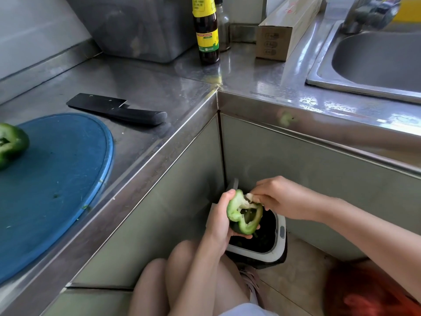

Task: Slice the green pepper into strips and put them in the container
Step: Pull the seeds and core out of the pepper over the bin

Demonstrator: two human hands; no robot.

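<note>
Below the steel bench (159, 87) corner, we are holding a pepper half (245, 214) over a bin (276, 249).
A second pepper half (11, 144) is lying on the blue cutting board (57, 179) at far left, with the black knife (118, 109) beside the board. Our left hand (218, 222) is gripping the held half, while the fingers (258, 197) of our right hand (280, 197) are pinching its white core (247, 199).

Bench (159, 87): stainless steel, L-shaped, seam at the corner.
Left run: round blue cutting board (57, 179); black knife (118, 110) flat just behind it, handle to the right.
Back: grey tub (141, 26); dark sauce bottle (206, 30) upright, clear bottle (223, 26) behind it; long cardboard box (280, 33) lying flat.
Right run: sink (319, 71) set in.
Floor (296, 281): tiled; white-rimmed bin (280, 231) in the corner, open.
</note>
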